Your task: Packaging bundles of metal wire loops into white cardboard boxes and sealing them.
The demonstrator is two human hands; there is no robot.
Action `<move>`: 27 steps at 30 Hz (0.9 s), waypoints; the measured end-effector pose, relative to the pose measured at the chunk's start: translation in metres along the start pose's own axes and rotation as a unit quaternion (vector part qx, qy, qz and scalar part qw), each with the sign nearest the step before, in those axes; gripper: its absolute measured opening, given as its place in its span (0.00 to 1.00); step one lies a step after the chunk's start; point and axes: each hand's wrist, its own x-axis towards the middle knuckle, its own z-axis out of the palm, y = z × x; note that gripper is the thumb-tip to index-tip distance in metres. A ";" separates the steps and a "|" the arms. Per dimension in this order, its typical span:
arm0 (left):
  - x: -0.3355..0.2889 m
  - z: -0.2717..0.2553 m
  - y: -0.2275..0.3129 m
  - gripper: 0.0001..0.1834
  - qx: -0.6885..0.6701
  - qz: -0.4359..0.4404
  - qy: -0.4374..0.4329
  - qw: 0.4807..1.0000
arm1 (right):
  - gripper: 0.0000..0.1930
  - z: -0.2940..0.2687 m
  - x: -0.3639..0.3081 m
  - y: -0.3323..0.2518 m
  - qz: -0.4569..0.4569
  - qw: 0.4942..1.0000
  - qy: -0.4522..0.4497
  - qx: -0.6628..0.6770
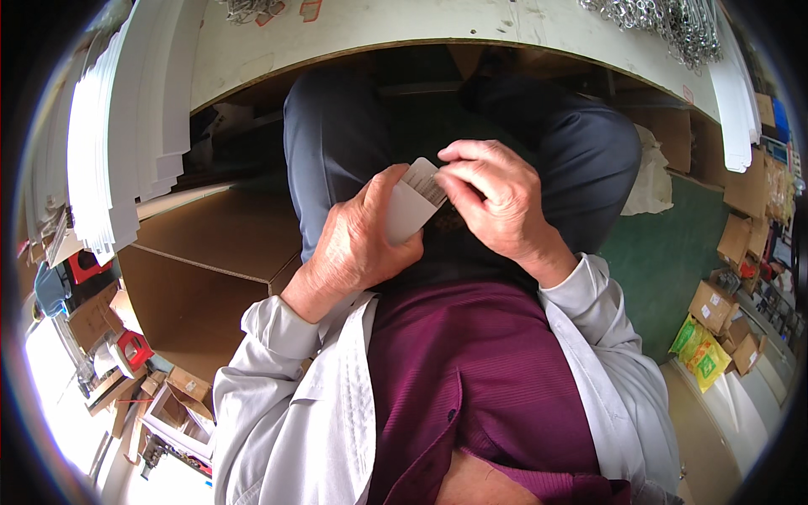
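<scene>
A small white carton (407, 216) sits in my left hand (353, 231), whose fingers and thumb close around its sides above my lap. At its upper end a pale rounded flap stands up, beside a greyish surface with fine print; whether that is a card or leaflet inside I cannot tell. My right hand (502, 202) is at the carton's upper right edge, its fingers curled and thumb and forefinger close together. What lies between those fingertips, if anything, is hidden.
Ahead runs a white worktop (353, 29), with a heap of metal chain-like links (665, 29) at far right. Stacks of white strips (126, 118) stand left. A big open cardboard box (210, 278) is by my left knee; small cartons (715, 307) and a green-yellow bag (701, 352) lie right.
</scene>
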 end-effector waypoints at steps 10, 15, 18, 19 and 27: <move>0.001 0.004 -0.002 0.40 0.002 0.032 0.024 0.999 | 0.05 0.012 -0.010 -0.006 0.167 0.975 -0.055 0.138; 0.001 0.004 -0.002 0.38 0.000 0.055 0.037 0.998 | 0.05 0.016 -0.011 -0.011 0.217 0.960 -0.046 0.171; -0.001 0.005 -0.003 0.39 -0.001 0.063 0.047 0.997 | 0.05 0.018 -0.014 -0.008 0.162 0.973 -0.055 0.153; -0.002 0.006 -0.003 0.41 -0.008 0.044 0.036 0.998 | 0.06 0.017 -0.016 -0.007 0.149 0.971 -0.060 0.179; -0.003 0.001 -0.001 0.41 -0.028 0.038 0.026 0.999 | 0.11 -0.002 -0.020 -0.011 0.312 0.885 -0.092 0.333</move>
